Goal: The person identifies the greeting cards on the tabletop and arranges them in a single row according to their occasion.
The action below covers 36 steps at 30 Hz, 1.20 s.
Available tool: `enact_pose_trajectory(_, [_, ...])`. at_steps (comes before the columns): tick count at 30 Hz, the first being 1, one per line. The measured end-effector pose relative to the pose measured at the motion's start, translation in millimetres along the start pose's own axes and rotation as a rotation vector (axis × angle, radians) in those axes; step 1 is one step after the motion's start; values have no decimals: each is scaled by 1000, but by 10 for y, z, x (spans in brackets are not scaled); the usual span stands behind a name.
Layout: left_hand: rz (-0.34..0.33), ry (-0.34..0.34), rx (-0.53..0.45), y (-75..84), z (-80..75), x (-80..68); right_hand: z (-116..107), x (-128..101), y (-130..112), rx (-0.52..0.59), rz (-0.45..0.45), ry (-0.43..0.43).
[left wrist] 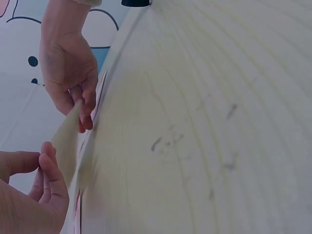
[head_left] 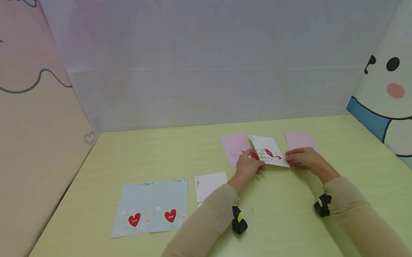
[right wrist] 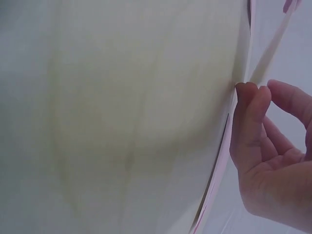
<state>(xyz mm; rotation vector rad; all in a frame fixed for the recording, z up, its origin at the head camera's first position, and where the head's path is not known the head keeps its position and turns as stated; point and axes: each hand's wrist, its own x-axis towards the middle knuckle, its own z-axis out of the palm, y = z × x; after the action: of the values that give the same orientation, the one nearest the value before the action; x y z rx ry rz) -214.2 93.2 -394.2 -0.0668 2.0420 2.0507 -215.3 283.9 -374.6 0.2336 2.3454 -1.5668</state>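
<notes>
Pinched by fingertips of left hand (head_left: 247, 168) and right hand (head_left: 307, 159): white rectangular paper card (head_left: 266, 145), red bird print, tilted between.
Could crease under uneven pull, or, lowered leftward, disturb pink rectangular paper card (head_left: 234, 145) just beyond left hand.

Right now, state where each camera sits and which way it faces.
Head: worn on the head, facing forward and down over the table; left hand, right hand and sleeves show.
Left wrist: worn there, looking at that hand's work; both hands show.
Right wrist: worn there, looking at its hand's work; that hand shows, plus a sliver of the left.
Wrist views share the white card, pinched by both hands.
</notes>
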Motion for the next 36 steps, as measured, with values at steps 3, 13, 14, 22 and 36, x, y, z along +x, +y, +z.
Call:
enact_pose_trajectory(3, [-9,-31,4,11,-1,-30,4,-16,-2,-42,-4,8])
enact_pose_trajectory(13, [-17,-111,16,48,-92,-164,4,-125,-7,-44,-50,14])
enact_pose_trajectory(14, [-19,-120,13,39,-106,-171,11,-137,-8,-32,-55,12])
enact_pose_trajectory(22, [54,-122,-85,46,-275,-267,95,-240,-45,10,-82,-12])
enact_pose_trajectory(36, [88,-118,-137,19,-477,-337,214,-321,-69,59,-147,-33])
